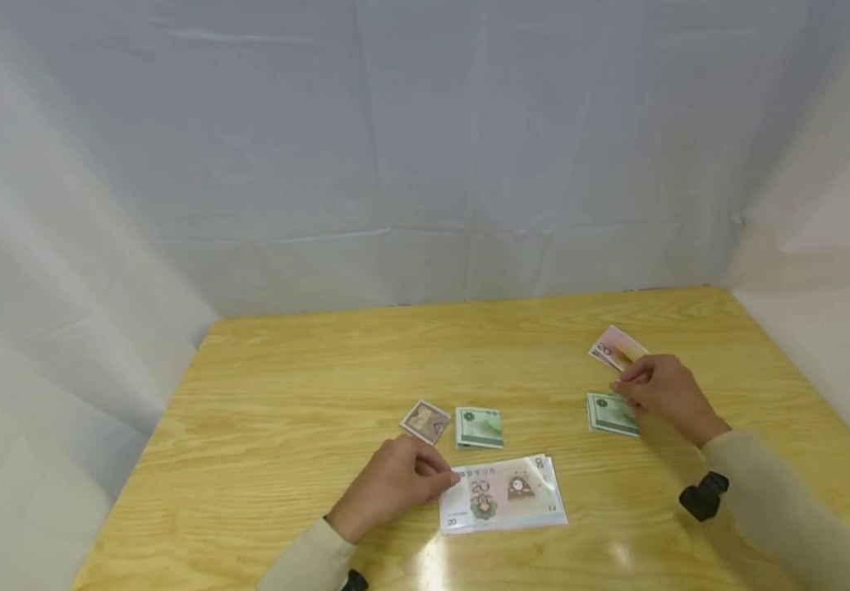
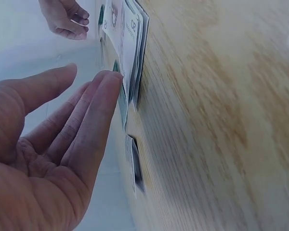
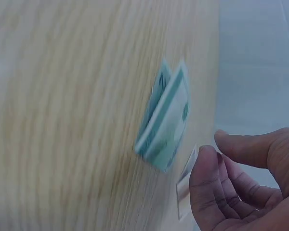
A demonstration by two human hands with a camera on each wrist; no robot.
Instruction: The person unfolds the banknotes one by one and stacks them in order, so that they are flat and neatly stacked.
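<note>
My left hand (image 1: 395,484) is at the left edge of a small stack of flat 20 banknotes (image 1: 502,497). In the left wrist view its thumb stands apart from the fingers (image 2: 98,108), whose tips are right at the notes' edge. My right hand (image 1: 667,396) hovers over the right side of the table, thumb and fingertips apart with nothing between them. Just below its fingertips lies a folded green banknote (image 3: 166,125), its halves slightly spread. Beyond that hand lies a folded pink 20 note (image 1: 613,345), partly overlapped by the fingers in the head view.
A folded brown banknote (image 1: 426,421) and another folded green one (image 1: 480,428) lie side by side behind the stack. The wooden table (image 1: 306,361) ends at a pale hanging sheet (image 1: 425,164). Black straps show at both wrists.
</note>
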